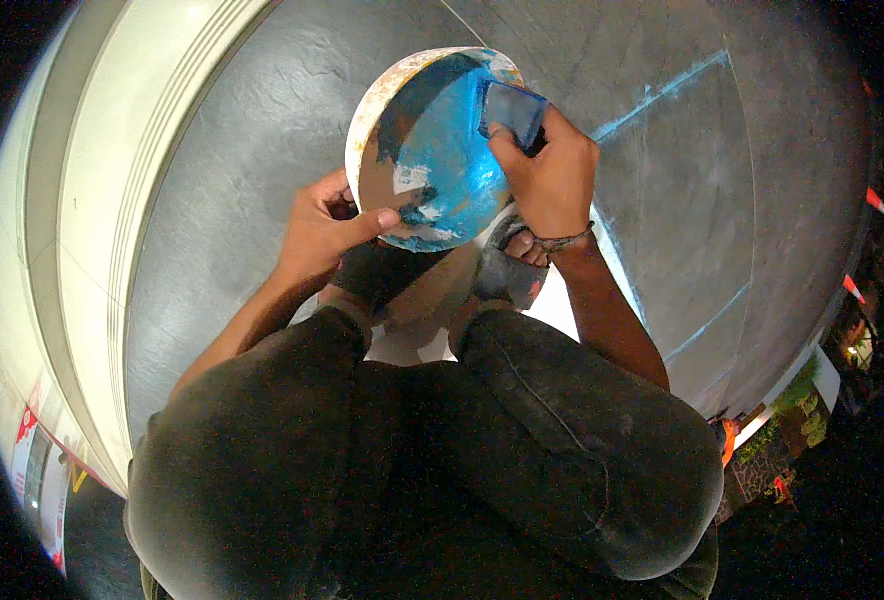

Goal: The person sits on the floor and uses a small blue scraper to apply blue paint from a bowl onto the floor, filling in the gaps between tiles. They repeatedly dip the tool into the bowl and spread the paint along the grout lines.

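Note:
A round, pale bowl (pixel 358 130) tilts toward me above my feet, its inner wall smeared with bright blue, paint-like paste and some white patches. The left side of its rim is gripped in my left hand (pixel 312 230), thumb over the near edge and fingers behind, partly hidden. My right hand (pixel 559 175) pinches a translucent blue flat scraper (pixel 515 108), thumb on its face. The scraper's left edge reaches inside the bowl, at the blue paste near the right wall; whether it touches the wall is hard to tell.
Dark grey floor (pixel 262 130) carries blue streaked lines (pixel 662 95) on the right. A white ribbed ledge or wall (pixel 102 200) curves along the left. Something white (pixel 559 305) lies by my sandalled feet (pixel 522 270). Orange-and-white cones (pixel 854 290) stand far right.

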Action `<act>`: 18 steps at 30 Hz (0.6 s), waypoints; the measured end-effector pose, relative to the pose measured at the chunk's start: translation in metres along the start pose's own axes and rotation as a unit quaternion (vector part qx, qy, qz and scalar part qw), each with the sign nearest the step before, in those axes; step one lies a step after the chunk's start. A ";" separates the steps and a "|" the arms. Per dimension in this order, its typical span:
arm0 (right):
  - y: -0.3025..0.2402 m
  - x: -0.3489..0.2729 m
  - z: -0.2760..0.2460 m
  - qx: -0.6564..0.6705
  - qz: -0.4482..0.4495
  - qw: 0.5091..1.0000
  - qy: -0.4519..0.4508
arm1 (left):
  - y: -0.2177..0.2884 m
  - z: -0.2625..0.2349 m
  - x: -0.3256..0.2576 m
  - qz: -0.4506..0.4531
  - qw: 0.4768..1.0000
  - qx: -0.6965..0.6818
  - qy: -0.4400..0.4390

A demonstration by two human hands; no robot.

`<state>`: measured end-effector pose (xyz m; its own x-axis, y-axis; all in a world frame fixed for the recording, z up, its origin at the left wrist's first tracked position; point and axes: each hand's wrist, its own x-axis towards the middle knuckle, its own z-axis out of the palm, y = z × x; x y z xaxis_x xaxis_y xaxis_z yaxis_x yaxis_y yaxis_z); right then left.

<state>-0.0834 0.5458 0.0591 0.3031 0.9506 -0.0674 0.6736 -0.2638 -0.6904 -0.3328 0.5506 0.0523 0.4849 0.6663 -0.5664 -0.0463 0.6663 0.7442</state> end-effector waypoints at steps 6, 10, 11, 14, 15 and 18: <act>-0.007 0.004 0.004 0.010 0.022 1.000 -0.003 | 0.011 0.005 -0.002 -0.031 0.998 0.050 0.002; -0.013 0.005 0.006 0.053 0.035 0.998 -0.009 | 0.014 0.003 -0.001 -0.042 0.997 0.065 -0.002; -0.012 0.004 0.006 0.056 0.037 0.997 -0.028 | 0.015 0.003 -0.001 -0.043 0.997 0.062 0.002; -0.009 0.002 0.001 0.091 0.055 0.990 -0.091 | 0.015 0.003 0.000 -0.053 0.998 0.043 0.002; -0.009 0.002 -0.006 0.119 0.071 0.984 -0.115 | 0.015 0.001 0.002 -0.058 0.998 0.036 0.000; 0.000 0.004 -0.027 0.238 0.101 0.955 -0.144 | -0.008 -0.011 0.013 -0.058 0.998 -0.002 0.017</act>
<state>-0.0637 0.5446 0.0785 0.1506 0.9120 -0.3815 0.2165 -0.4070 -0.8874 -0.3360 0.5577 0.0355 0.4570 0.5961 -0.6602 0.0046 0.7406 0.6719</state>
